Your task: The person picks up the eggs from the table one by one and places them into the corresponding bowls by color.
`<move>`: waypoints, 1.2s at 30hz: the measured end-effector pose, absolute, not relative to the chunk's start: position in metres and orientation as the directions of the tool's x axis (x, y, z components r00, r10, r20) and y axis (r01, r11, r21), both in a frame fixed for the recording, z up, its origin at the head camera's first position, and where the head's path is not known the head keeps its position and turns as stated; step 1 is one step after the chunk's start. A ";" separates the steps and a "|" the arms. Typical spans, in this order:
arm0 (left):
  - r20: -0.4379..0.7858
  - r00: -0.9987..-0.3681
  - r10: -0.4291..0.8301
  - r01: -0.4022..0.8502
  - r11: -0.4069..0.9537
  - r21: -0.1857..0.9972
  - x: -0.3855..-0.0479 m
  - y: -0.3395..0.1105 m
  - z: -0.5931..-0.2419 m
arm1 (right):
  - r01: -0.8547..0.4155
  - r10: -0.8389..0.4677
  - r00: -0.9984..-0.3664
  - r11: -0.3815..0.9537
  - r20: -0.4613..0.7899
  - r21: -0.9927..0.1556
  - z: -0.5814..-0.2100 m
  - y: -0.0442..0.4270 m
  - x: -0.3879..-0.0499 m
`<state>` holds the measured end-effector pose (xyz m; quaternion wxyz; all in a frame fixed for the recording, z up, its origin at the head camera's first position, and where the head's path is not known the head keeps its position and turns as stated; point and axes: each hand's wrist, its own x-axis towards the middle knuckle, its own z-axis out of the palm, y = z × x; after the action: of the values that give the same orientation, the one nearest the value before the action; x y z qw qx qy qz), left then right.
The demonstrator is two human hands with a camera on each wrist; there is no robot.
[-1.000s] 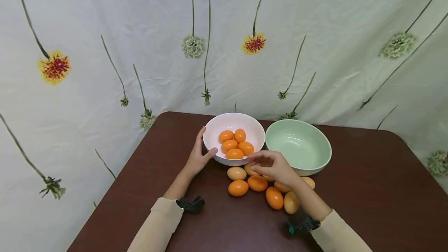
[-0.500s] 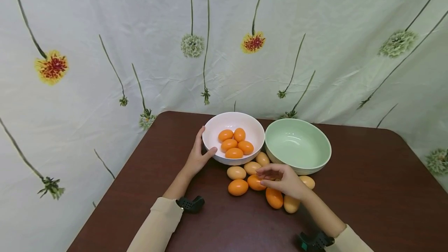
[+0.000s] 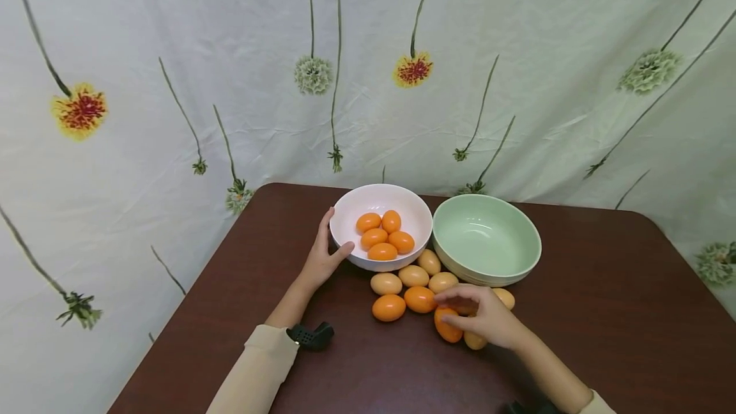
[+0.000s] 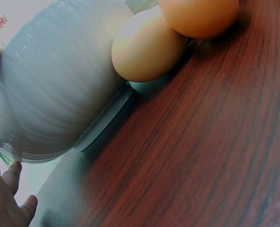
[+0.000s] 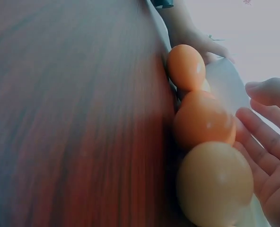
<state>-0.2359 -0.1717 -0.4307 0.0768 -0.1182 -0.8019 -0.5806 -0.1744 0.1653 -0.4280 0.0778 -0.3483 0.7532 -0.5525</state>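
Note:
My left hand (image 3: 319, 262) holds the white bowl (image 3: 381, 264) at its left side, thumb at the near rim and fingers against the outer wall. Several orange eggs (image 3: 382, 252) lie inside that bowl. Over the right part of a loose group of eggs is my right hand (image 3: 489, 317), its fingers apart and slightly bent, nothing gripped. Thumb and index finger are above an orange egg (image 3: 447, 326); a tan egg (image 3: 474, 340) is partly under the hand. The right wrist view shows the palm (image 5: 272, 165) beside a tan egg (image 5: 214, 184) and an orange egg (image 5: 204, 122).
A green bowl (image 3: 485, 273) stands right of the white one, nothing in it. Tan eggs (image 3: 386, 283) and orange eggs (image 3: 388, 307) lie in front of both bowls on the dark red-brown table (image 3: 356, 369). Behind the table hangs a flowered cloth (image 3: 253, 30).
My right hand has moved from the white bowl's near rim toward the lower right, over the eggs. My left hand keeps its place on the bowl.

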 end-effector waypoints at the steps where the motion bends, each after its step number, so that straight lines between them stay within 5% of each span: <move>1: 0.261 -0.960 0.100 0.279 0.300 0.912 -0.235 -0.172 -0.430 | -0.448 -0.608 -0.746 0.157 0.271 -0.880 -0.427 0.166 -0.174; 36: 0.274 -0.956 0.103 0.292 0.282 0.914 -0.232 -0.170 -0.428 | -0.755 -0.699 -0.599 0.327 0.392 -0.569 -0.430 0.179 -0.172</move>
<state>-0.2324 -0.1702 -0.4277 0.0807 -0.1238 -0.7967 -0.5861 -0.1717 0.1792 -0.4301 -0.0378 -0.4464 0.8138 -0.3702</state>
